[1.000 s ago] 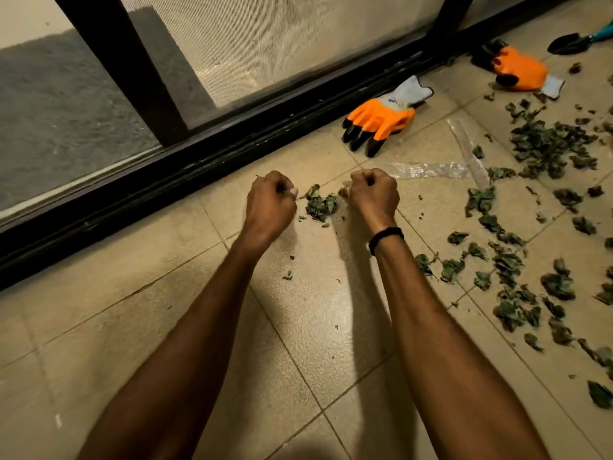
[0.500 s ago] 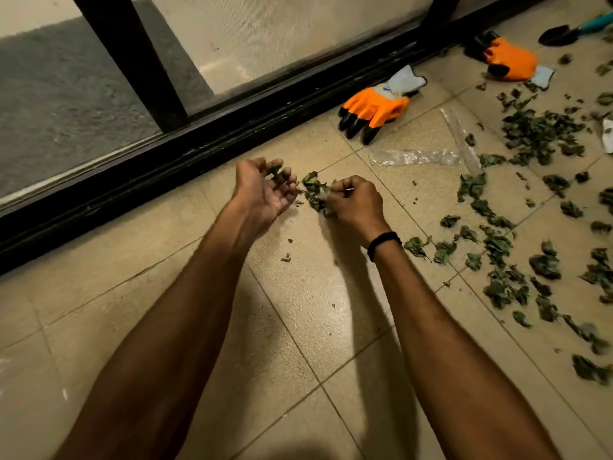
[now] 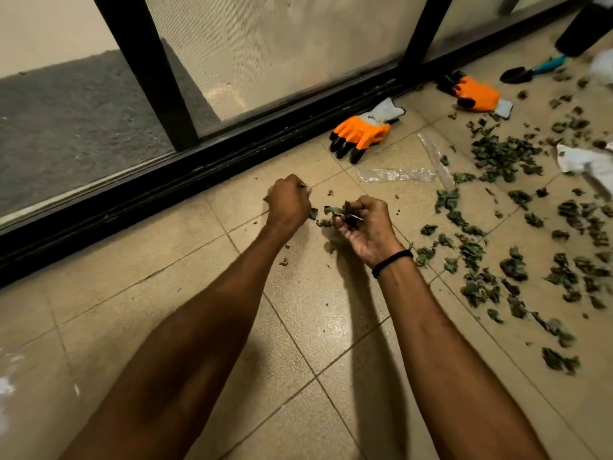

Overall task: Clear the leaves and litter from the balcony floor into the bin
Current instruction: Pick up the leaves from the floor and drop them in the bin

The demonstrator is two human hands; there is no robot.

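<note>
My right hand [image 3: 366, 227] is turned palm up just above the tiled floor, and its curled fingers hold a small bunch of dark green leaves [image 3: 340, 212]. My left hand [image 3: 288, 202] is a fist right beside it, pinching leaf bits at its far side. A few crumbs of leaf [image 3: 283, 261] lie under my wrists. Many more scattered leaves [image 3: 477, 260] cover the tiles to the right. A strip of clear plastic litter [image 3: 396, 175] lies beyond my hands. No bin can be identified in view.
The black sliding-door track [image 3: 212, 171] runs along the far side. Two orange work gloves [image 3: 363, 131] [image 3: 476, 92] lie by it. A small trowel [image 3: 530, 71] and a dark object [image 3: 583, 28] are at top right, with white paper [image 3: 587, 161] at the right edge.
My right hand has turned palm up with a bunch of leaves gathered in it. My left hand has closed into a fist. The small pile between my hands is mostly gone from the floor.
</note>
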